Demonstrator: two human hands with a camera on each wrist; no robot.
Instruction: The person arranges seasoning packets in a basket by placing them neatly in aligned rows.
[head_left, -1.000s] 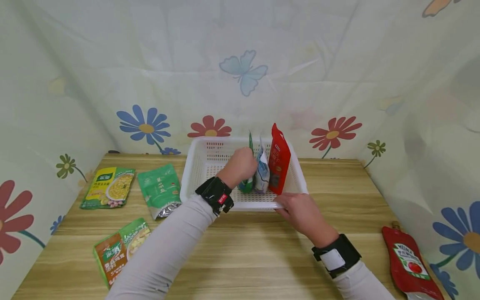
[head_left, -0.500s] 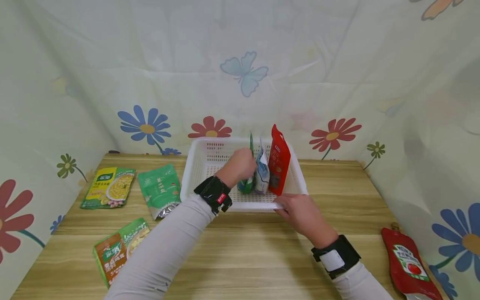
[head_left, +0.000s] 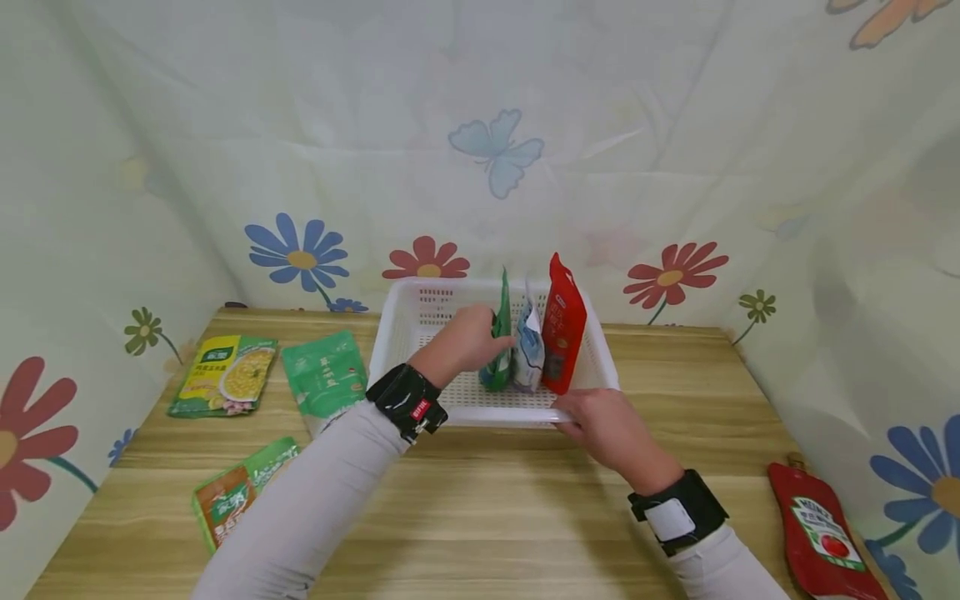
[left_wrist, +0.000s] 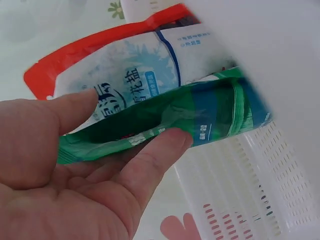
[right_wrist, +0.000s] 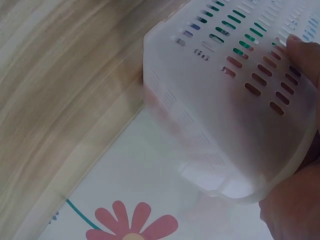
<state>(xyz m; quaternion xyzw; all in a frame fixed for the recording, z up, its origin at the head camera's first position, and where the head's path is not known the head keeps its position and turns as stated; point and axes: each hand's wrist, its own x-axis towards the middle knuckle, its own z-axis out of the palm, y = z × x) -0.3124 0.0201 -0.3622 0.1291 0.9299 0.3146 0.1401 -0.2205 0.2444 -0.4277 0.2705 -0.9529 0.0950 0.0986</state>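
Observation:
A white plastic basket [head_left: 393, 333] stands at the table's back, holding three upright pouches. My left hand [head_left: 465, 340] is inside it around the upper edge of a green pouch [head_left: 501, 333]. In the left wrist view, my left thumb [left_wrist: 75, 107] lies straight on the far side of the green pouch [left_wrist: 215, 107], and the index finger touches its near face; the grasp looks loose. Beside it stand a white-and-blue salt pouch [head_left: 529, 350] and a red pouch [head_left: 564, 325]. My right hand [head_left: 611, 429] grips the basket's front rim near the right corner.
To the basket's left lie a yellow-green soup pouch [head_left: 225, 375], a green pouch [head_left: 326, 371] and a brown-green pouch [head_left: 232, 500] partly behind the left sleeve. A red Heinz ketchup pouch [head_left: 825, 533] lies at the table's right edge. A flowered curtain [head_left: 480, 217] hangs behind.
My left hand has drawn slightly left and its thumb has come away from the curled fingers, while the green pouch stays upright. The right hand keeps its hold on the rim.

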